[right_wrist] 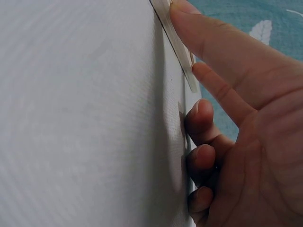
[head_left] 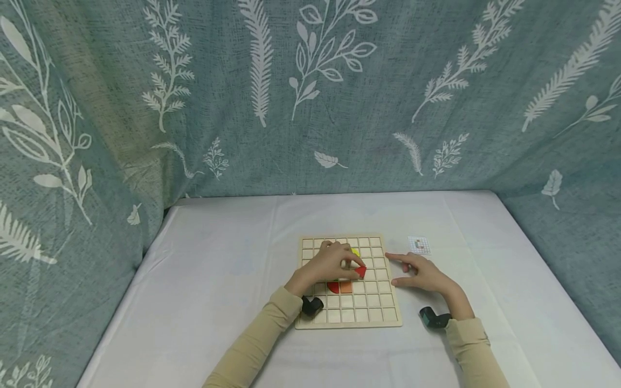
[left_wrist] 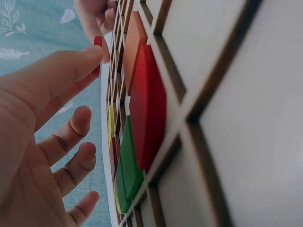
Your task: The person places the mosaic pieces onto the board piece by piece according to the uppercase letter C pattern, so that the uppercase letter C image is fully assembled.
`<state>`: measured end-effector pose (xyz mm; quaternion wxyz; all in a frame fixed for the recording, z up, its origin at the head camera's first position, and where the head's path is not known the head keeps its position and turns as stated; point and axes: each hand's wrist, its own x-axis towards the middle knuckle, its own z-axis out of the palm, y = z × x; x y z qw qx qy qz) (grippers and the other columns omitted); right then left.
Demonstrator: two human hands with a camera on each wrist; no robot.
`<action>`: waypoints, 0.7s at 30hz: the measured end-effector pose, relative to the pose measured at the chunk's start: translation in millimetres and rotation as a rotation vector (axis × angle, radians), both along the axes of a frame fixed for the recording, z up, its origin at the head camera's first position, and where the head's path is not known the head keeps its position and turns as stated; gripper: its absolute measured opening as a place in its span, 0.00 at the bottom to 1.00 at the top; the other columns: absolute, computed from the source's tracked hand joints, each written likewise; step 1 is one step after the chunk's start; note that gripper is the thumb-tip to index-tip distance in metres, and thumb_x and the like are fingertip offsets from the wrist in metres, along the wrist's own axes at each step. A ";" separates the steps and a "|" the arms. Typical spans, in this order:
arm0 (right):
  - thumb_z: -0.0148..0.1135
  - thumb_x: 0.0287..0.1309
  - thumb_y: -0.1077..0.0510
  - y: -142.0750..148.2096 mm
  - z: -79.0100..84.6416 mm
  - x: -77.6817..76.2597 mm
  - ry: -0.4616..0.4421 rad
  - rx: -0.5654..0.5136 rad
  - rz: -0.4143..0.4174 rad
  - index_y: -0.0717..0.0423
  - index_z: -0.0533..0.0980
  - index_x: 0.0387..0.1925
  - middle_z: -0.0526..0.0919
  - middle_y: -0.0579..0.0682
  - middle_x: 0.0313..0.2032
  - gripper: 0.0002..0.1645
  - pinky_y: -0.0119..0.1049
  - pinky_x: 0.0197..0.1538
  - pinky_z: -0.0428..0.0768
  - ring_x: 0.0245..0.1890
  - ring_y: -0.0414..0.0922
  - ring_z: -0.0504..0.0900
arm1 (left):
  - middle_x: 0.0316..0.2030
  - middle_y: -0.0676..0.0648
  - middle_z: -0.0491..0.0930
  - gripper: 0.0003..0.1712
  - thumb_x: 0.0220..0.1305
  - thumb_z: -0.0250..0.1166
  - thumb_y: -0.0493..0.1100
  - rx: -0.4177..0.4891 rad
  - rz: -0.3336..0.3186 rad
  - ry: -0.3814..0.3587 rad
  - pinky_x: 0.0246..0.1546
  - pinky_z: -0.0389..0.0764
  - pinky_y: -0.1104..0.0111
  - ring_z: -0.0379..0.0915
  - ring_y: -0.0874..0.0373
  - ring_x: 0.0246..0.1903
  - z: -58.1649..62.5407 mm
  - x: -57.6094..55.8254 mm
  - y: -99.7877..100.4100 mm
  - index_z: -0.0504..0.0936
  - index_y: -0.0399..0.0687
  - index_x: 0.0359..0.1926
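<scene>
Between its thumb and index finger, my left hand (head_left: 330, 262) pinches a small red tile (head_left: 361, 271) over the middle of a wooden grid board (head_left: 375, 318). The tile shows edge-on in the left wrist view, apart from the board. Under that hand lie another red tile (left_wrist: 150, 109) with a curved side, an orange square tile (head_left: 346, 287), green tiles (left_wrist: 130, 156) and a yellow tile (head_left: 356, 251), some partly hidden. At the board's right edge, my right hand (head_left: 424, 274) touches the rim with extended thumb and index finger; its other fingers are bent.
A small printed card (head_left: 419, 245) with a grid pattern lies right of the board's far corner. White cloth (head_left: 218, 269) covers the table, and a leaf-patterned curtain (head_left: 291, 151) hangs behind it. Black wrist cameras (head_left: 312, 306) sit by both wrists.
</scene>
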<state>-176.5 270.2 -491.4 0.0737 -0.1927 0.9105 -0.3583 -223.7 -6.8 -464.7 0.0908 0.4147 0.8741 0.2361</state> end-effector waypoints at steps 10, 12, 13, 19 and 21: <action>0.72 0.44 0.48 -1.1 0.4 0.9 -0.016 -0.017 -0.003 0.54 0.70 0.60 0.66 0.45 0.26 0.40 0.29 0.28 0.61 0.25 0.37 0.59 | 0.27 0.59 0.71 0.14 0.56 0.66 0.56 -0.042 -0.022 -0.013 0.54 0.56 0.53 0.63 0.66 0.29 -2.2 2.3 -1.1 0.84 0.65 0.44; 0.72 0.44 0.48 -1.7 1.0 1.2 -0.017 -0.016 -0.004 0.54 0.70 0.60 0.66 0.45 0.26 0.40 0.29 0.28 0.61 0.25 0.37 0.59 | 0.28 0.59 0.71 0.14 0.55 0.66 0.56 -0.043 -0.030 -0.023 0.54 0.56 0.53 0.63 0.66 0.29 -2.6 2.5 -1.7 0.84 0.65 0.44; 0.72 0.44 0.48 -2.0 1.3 1.3 -0.017 -0.015 -0.005 0.54 0.70 0.60 0.66 0.45 0.26 0.40 0.29 0.28 0.61 0.25 0.37 0.59 | 0.28 0.59 0.70 0.14 0.56 0.66 0.56 -0.047 -0.036 -0.026 0.54 0.56 0.53 0.63 0.66 0.29 -2.9 2.6 -1.9 0.84 0.65 0.44; 0.72 0.44 0.48 -2.9 2.2 1.7 -0.019 -0.010 -0.012 0.55 0.71 0.60 0.66 0.47 0.26 0.40 0.29 0.28 0.60 0.24 0.37 0.59 | 0.28 0.58 0.71 0.12 0.58 0.65 0.50 -0.061 -0.057 -0.033 0.49 0.57 0.58 0.63 0.68 0.29 -1.0 4.0 -2.0 0.84 0.66 0.45; 0.72 0.44 0.48 -3.0 2.1 1.4 -0.020 -0.008 -0.012 0.54 0.71 0.60 0.66 0.47 0.26 0.40 0.29 0.28 0.60 0.24 0.37 0.59 | 0.29 0.57 0.72 0.12 0.58 0.64 0.48 -0.062 -0.058 -0.035 0.48 0.57 0.59 0.63 0.67 0.29 0.2 4.9 -2.2 0.84 0.65 0.45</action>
